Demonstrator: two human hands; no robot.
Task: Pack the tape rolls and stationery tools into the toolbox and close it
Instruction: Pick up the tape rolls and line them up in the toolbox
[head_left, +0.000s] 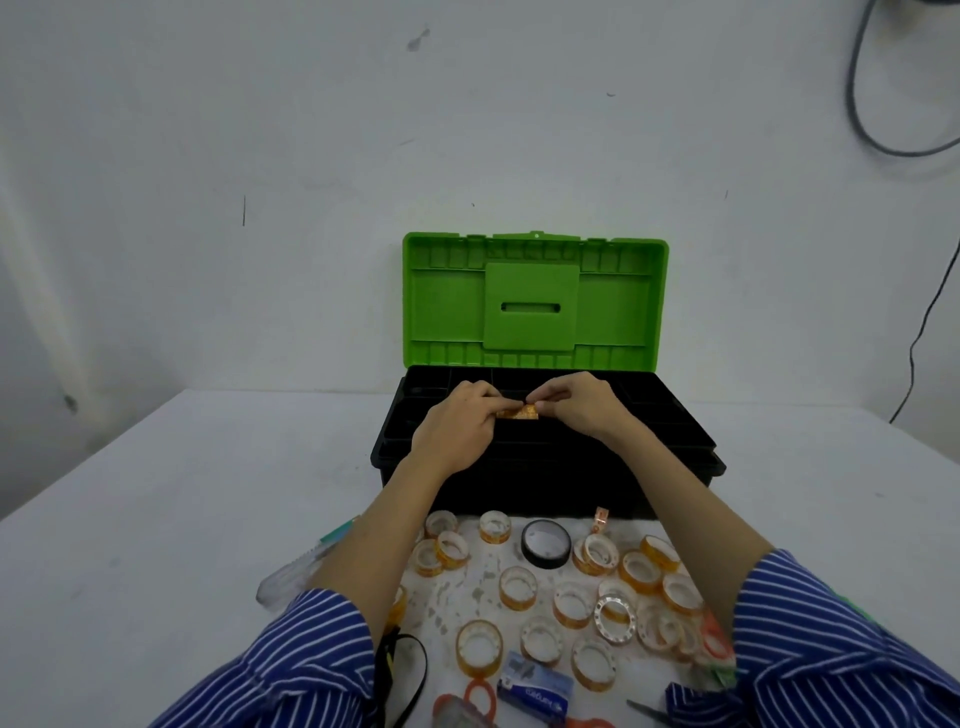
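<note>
A black toolbox (670, 447) stands open on the table, its green lid (535, 301) upright at the back. Over the box's divided tray, my left hand (457, 423) and my right hand (576, 408) together pinch a small orange-edged tape roll (519, 413) from both ends. Several clear tape rolls with orange cores (517, 587) lie scattered on the table in front of the box. Among them stands a black tape roll (545, 543).
A clear pen-like tool (291, 571) and a teal one (340, 530) lie left of my left arm. A blue stationery box (535, 686), orange-handled scissors (480, 696) and a black strap loop (410, 670) sit near the front edge. Cables (883, 140) hang on the wall at right.
</note>
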